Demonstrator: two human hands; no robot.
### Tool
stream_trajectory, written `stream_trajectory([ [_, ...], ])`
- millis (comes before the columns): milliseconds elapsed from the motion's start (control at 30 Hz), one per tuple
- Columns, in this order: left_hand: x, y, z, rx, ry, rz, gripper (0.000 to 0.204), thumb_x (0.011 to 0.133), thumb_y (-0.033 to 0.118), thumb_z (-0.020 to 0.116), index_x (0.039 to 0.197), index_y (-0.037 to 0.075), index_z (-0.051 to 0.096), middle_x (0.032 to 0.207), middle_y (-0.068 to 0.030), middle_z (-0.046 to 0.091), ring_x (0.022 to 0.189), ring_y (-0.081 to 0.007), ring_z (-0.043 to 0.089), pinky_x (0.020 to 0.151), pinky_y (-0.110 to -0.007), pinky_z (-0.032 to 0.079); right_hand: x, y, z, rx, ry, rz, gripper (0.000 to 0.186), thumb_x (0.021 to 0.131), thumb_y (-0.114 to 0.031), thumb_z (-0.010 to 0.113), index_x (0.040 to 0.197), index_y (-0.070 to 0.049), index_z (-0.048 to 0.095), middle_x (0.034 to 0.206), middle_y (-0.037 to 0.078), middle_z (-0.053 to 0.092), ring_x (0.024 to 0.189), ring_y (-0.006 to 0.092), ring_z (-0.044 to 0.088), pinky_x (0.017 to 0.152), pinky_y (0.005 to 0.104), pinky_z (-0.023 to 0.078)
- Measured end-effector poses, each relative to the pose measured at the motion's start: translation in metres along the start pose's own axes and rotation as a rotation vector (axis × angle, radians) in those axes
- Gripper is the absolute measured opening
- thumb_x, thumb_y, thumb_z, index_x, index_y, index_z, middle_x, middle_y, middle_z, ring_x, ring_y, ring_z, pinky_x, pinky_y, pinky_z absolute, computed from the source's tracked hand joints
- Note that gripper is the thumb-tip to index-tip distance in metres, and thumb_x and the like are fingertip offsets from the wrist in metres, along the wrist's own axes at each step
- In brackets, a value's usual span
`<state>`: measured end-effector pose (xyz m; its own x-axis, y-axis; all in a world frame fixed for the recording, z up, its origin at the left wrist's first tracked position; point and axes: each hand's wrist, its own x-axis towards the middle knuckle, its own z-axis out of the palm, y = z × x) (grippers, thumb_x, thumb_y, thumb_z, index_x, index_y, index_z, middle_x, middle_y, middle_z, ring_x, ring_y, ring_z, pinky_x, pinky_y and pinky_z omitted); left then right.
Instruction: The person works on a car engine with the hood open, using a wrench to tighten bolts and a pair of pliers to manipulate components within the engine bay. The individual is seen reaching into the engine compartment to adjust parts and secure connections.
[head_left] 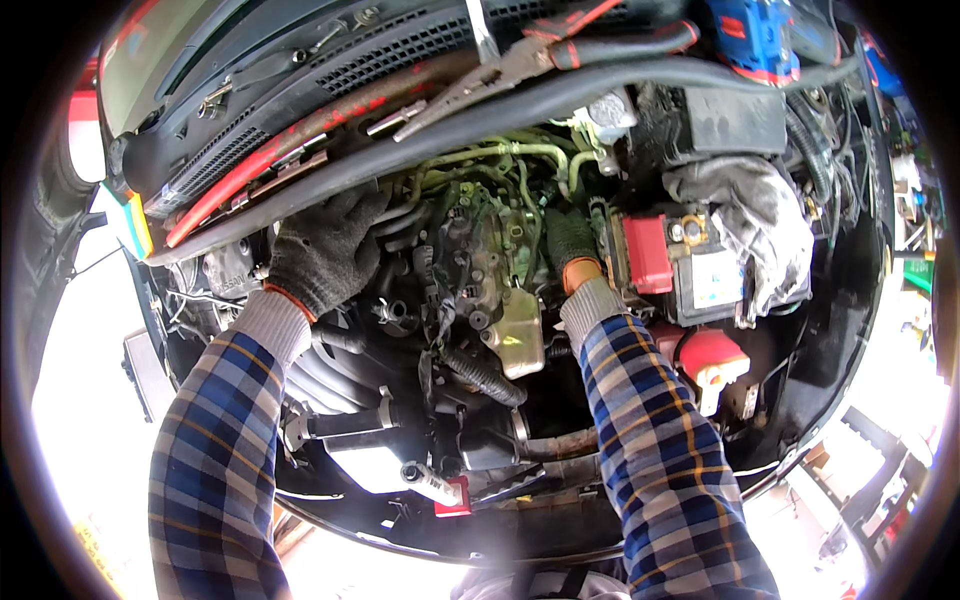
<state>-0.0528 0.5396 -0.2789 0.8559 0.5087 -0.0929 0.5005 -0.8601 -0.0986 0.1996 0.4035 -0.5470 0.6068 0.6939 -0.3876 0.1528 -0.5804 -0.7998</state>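
The engine [485,260] lies mid-bay between our two gloved hands, its upper casting running lengthwise away from us and leaning a little left at its far end. Our left hand [330,248] is to its left, beside dark hoses, with the fingers pointing inward toward the casting. Our right hand [573,240] reaches down just to its right and looks the nearer of the two. We cannot tell whether either hand's fingers are apart, together or clamped on something, since the tips are lost among the parts.

The casting is knobbly, dull metal with dark fittings; at its near end sits a smoother, pale boxy metal part [517,335]. A ribbed black hose [485,375] curves below it, and slim greenish pipes [490,152] bend across beyond. To the right stands a blocky battery [690,285] with a glossy red cover [650,255], partly draped by a crumpled grey cloth [765,225].
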Motion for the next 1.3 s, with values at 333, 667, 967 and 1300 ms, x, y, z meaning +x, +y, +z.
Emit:
stream_trajectory([
  [333,0.007,0.000,0.004,0.035,0.070,0.033,0.051,0.077,0.025,0.070,0.127,0.016,0.066,0.130,-0.0101,0.063,0.115,-0.0358,0.062,0.096,-0.052,0.053,0.103,0.049,0.035,0.193,0.295,0.123,0.038,0.089,-0.032,0.069,0.121,-0.010,0.066,0.104,0.016,0.073,0.093,0.0376,0.069,0.084,0.0456,0.054],
  [667,-0.002,-0.003,0.009,-0.007,-0.039,-0.035,0.054,0.078,0.025,0.070,0.131,0.014,0.066,0.129,-0.0122,0.064,0.115,-0.0369,0.063,0.095,-0.053,0.053,0.061,0.023,0.021,1.193,0.241,0.384,0.027,0.093,-0.043,0.064,0.101,-0.018,0.065,0.087,0.007,0.064,0.075,0.0274,0.060,0.069,0.0426,0.049],
  [967,0.004,0.001,-0.001,-0.064,-0.016,-0.052,0.054,0.075,0.020,0.070,0.129,0.013,0.067,0.127,-0.0139,0.064,0.113,-0.0383,0.062,0.094,-0.054,0.052,0.044,-0.028,0.003,1.471,0.129,0.409,0.032,0.095,-0.055,0.061,0.086,-0.025,0.065,0.073,-0.001,0.057,0.059,0.0183,0.054,0.056,0.0395,0.047],
  [1300,0.002,0.000,0.003,-0.060,-0.026,-0.077,0.054,0.074,0.017,0.070,0.128,0.014,0.066,0.126,-0.0149,0.064,0.113,-0.0400,0.062,0.094,-0.054,0.052,0.047,0.004,0.014,1.485,0.046,0.379,0.045,0.091,-0.071,0.060,0.099,-0.027,0.064,0.079,-0.005,0.060,0.068,0.0148,0.060,0.052,0.0275,0.051],
])
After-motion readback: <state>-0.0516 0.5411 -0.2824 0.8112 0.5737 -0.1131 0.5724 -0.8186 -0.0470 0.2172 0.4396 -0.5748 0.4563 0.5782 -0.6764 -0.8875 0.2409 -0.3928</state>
